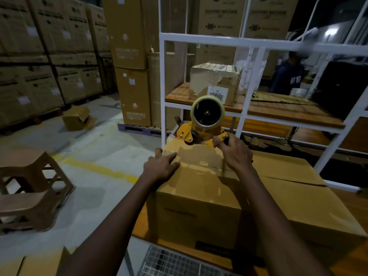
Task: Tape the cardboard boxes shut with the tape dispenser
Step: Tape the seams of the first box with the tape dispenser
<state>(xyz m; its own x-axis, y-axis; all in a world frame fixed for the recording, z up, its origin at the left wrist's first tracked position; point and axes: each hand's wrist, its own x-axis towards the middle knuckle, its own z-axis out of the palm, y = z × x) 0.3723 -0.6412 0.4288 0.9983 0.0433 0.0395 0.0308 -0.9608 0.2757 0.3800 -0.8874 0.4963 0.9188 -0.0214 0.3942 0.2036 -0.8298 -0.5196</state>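
- Your right hand [237, 154] curls round the handle of the yellow tape dispenser [196, 134], fingers closed on it, the back of the hand toward the camera.
- Your left hand [161, 166] lies flat on the near-left part of the box top. Its fingers are straight, pressing down and holding nothing, with the thumb at the lid's edge.
- The tape dispenser stands at the far edge of the cardboard box [199, 200], head down on the lid, its tape roll [207, 112] upright and facing you.
- A glossy strip of clear tape [201, 165] runs across the lid between your two hands.
- A second carton [302, 196] sits against the box on its right, a dark seam line across its top — both rest on a wooden bench [139, 230].
- Beyond the bench rises a white metal rack [163, 80]; on its wooden shelf stands a small taped box [216, 80] bearing a barcode label.
- A person in a dark shirt [288, 78] stands behind the rack at right.
- At left, brown plastic stools [29, 186] sit on the concrete floor [95, 146], and a small open carton [76, 118] lies farther off — stacked warehouse cartons [49, 56] fill the background.
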